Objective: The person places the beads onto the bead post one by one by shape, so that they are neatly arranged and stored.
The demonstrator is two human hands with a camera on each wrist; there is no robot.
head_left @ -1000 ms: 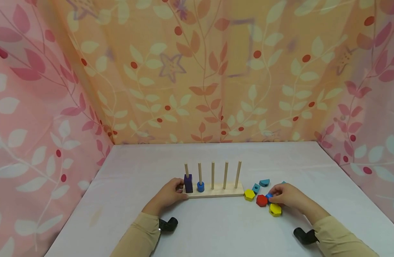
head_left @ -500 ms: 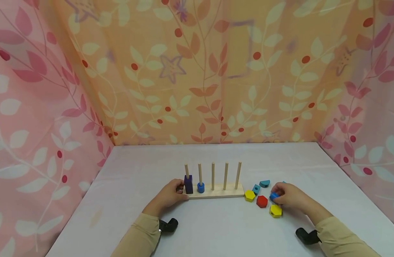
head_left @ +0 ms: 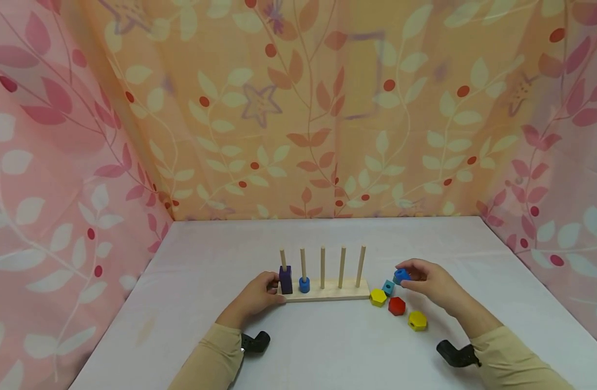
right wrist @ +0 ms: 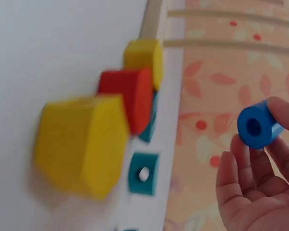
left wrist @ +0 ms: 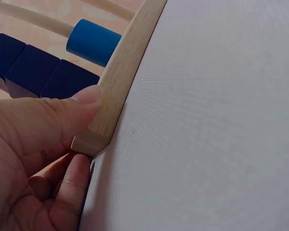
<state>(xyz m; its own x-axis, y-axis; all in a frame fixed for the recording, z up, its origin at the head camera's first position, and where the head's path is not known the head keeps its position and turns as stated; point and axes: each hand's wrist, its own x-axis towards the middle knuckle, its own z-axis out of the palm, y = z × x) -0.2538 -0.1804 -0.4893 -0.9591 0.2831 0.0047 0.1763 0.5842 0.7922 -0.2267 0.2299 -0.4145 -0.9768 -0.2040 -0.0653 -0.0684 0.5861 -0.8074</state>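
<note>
The right hand (head_left: 432,281) pinches a blue cylinder bead (head_left: 401,276) at its fingertips, its grip clamped on the bead and lifted off the white surface (head_left: 337,346), just right of the wooden peg rack (head_left: 327,290). In the right wrist view the blue cylinder bead (right wrist: 256,126) sits between thumb and fingers, its bore facing the camera. Below it on the surface lie a teal square bead (head_left: 388,286), a yellow hexagon bead (head_left: 378,296), a red hexagon bead (head_left: 397,305) and a second yellow bead (head_left: 417,320).

The left hand (head_left: 253,297) grips the rack's left end, thumb on top and fingers curled beneath the corner. The rack carries 5 pegs: the first holds stacked dark blue square blocks (head_left: 285,278), the second a blue cylinder (head_left: 304,284).
</note>
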